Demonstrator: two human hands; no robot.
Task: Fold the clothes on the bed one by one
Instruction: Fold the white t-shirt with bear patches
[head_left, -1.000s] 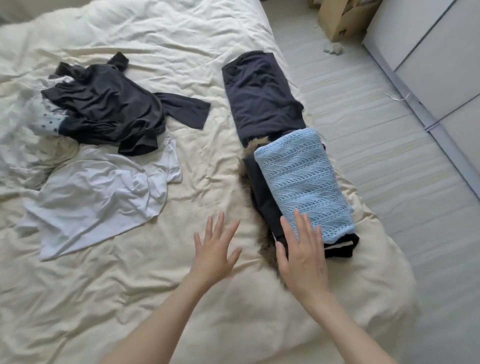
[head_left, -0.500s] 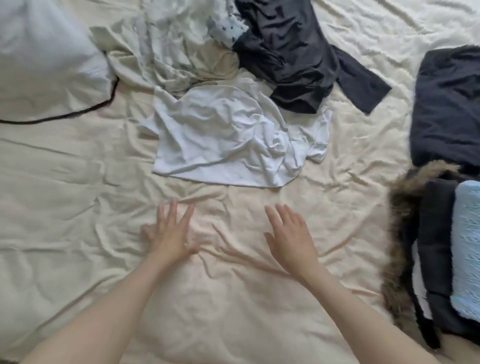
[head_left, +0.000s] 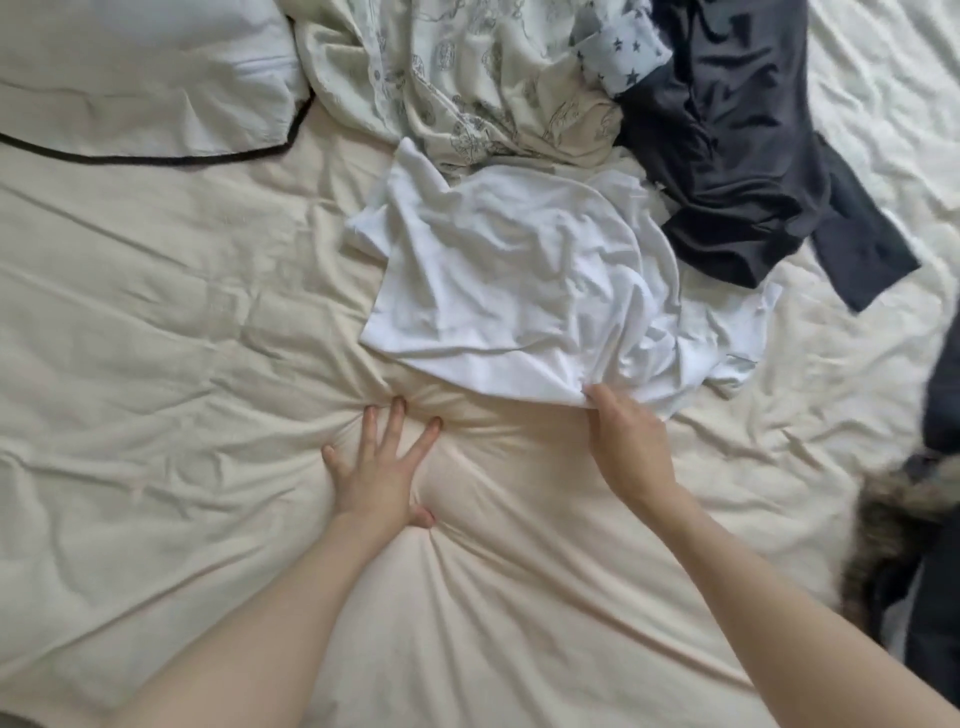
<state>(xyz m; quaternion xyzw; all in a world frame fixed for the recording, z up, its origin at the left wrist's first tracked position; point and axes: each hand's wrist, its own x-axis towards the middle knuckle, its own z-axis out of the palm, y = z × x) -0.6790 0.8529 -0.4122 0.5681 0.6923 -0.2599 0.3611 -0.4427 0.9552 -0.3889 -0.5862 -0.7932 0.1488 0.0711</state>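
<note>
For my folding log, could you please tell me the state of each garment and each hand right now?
white shirt: crumpled, unfolded, near edge gripped
dark shirt: crumpled, unfolded, partly over the white shirt
patterned cloth: rumpled, unfolded
left hand: fingers spread, pressing flat on the bed sheet
right hand: pinching the white shirt's edge

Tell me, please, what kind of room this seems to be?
Most likely a bedroom at home: a wide bed with a wrinkled cream cover, a white pillow at its head, and loose clothes such as a white shirt lying on it.
</note>
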